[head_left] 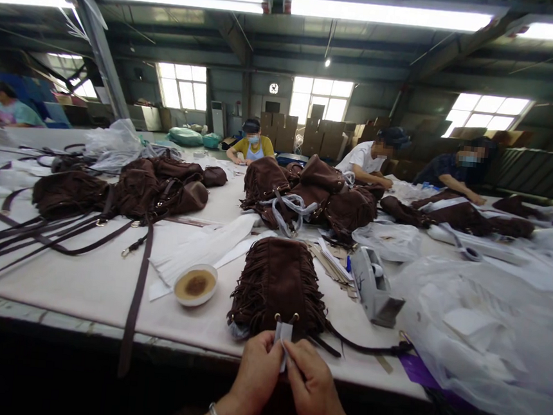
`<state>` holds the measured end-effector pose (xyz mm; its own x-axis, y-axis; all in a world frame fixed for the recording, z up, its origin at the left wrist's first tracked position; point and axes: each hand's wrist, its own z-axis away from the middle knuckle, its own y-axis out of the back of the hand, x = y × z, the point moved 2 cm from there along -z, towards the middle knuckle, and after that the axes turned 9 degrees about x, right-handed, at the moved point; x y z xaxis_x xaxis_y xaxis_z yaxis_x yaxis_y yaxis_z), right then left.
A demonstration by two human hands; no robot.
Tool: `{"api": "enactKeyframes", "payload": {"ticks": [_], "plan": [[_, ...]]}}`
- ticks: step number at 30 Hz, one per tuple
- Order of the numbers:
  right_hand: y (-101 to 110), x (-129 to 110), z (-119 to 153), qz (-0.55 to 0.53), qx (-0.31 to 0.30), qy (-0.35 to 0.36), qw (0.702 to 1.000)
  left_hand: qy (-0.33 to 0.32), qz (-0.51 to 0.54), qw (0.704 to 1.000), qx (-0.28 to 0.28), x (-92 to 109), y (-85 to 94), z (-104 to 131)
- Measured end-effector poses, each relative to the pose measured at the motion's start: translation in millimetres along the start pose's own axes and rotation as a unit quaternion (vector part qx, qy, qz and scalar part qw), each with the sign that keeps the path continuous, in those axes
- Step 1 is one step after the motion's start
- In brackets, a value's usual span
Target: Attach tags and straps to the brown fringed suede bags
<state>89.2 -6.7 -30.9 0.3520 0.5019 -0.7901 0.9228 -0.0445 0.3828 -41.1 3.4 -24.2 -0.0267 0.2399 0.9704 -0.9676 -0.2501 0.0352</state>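
Observation:
A dark brown fringed bag (286, 279) lies on the white table close to its front edge, with two metal rings at its near end. Over that end is a pale grey strip (283, 332), pinched between both hands. My left hand (258, 367) has its thumb and fingers closed on the strip's left side. My right hand (307, 378) is closed on the lower right side of the same strip, fingertips nearly touching the left ones. What lies beneath the fingers is hidden. A dark strap (365, 349) runs right from the bag.
A bowl of brown paste (195, 285) stands left of the bag. Brown bags (81, 195) with long straps are at the left, more (316, 195) behind. A tape dispenser (373, 287) and clear plastic bags (488, 336) are at the right. Several people sit across the table.

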Motion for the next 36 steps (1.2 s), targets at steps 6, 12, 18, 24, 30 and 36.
{"api": "enactKeyframes", "payload": {"ticks": [6, 12, 18, 24, 30, 36], "plan": [[-1, 0, 5, 0.104, -0.022, 0.076, 0.991, 0.013, 0.070, 0.995, -0.068, 1, -0.3, 4], [-11, -2, 8, 0.288, -0.036, 0.126, 0.948, 0.045, 0.084, 0.995, -0.014, -5, -6.3, 0], [0, -14, 18, 0.319, -0.014, 0.268, 0.909, 0.117, 0.115, 0.986, 0.005, -5, -7.7, -9], [11, -28, 19, 0.346, -0.063, 0.273, 0.895, 0.120, 0.097, 0.988, 0.012, 2, -7.9, -7], [3, -12, 27, 0.330, -0.112, 0.255, 0.902, 0.075, 0.051, 0.996, 0.011, -5, -5.8, -8], [78, 9, -34, 0.208, 0.008, 0.057, 0.976, 0.045, -0.014, 0.999, 0.018, -21, 1.1, -26]]}}
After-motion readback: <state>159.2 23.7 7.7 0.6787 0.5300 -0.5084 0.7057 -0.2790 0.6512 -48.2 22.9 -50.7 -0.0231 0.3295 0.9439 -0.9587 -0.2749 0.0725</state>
